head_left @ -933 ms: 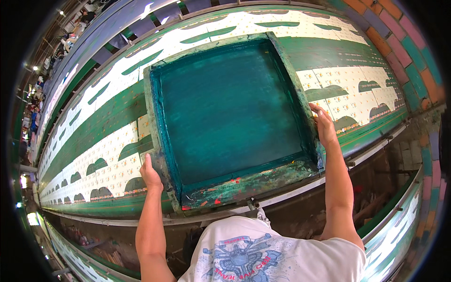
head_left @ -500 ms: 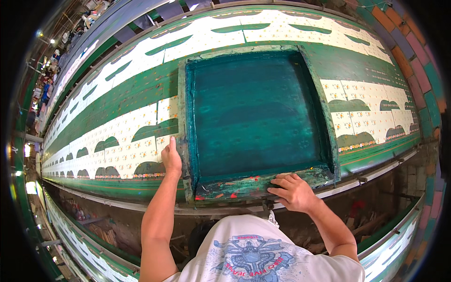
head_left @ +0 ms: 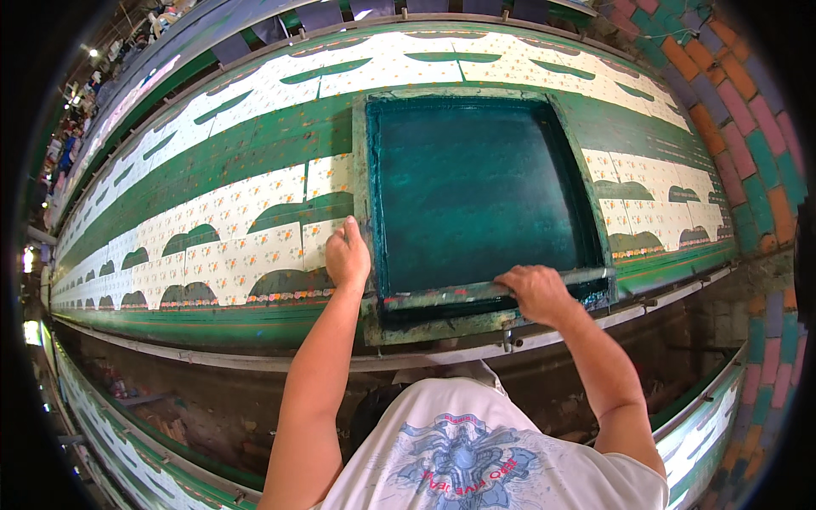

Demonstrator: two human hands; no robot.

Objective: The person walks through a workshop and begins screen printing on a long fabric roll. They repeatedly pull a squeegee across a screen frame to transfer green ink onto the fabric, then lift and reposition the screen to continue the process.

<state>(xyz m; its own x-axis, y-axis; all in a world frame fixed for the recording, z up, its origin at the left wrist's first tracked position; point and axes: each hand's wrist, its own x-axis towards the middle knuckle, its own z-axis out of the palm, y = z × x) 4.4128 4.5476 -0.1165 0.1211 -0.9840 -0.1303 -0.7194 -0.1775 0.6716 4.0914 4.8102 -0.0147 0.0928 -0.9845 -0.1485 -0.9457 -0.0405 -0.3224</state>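
Observation:
A screen-printing frame [head_left: 361,170] with worn wooden sides and a dark teal mesh lies across the green table. My left hand [head_left: 348,259] is closed at its left side near the front corner, thumb pointing away from me, the other fingers partly hidden. Along the frame's near end stands a long, paint-stained squeegee [head_left: 450,296], reaching almost from side to side. My right hand [head_left: 537,294] grips its upper edge right of the middle, fingers curled over. White fabric pieces [head_left: 246,223] with small orange flower prints lie flat on both sides of the frame.
The long green printing table [head_left: 255,153] carries another row of printed fabric [head_left: 459,53] along its far side. A metal rail [head_left: 229,359] runs along its near edge. Coloured paving bricks [head_left: 748,127] cover the floor at right. Behind me stands another table [head_left: 144,459] with fabric.
The squeegee has moved slightly away from the frame's near rim, and my right hand now wraps over it. The view has shifted; my left hand remains at the frame's left side.

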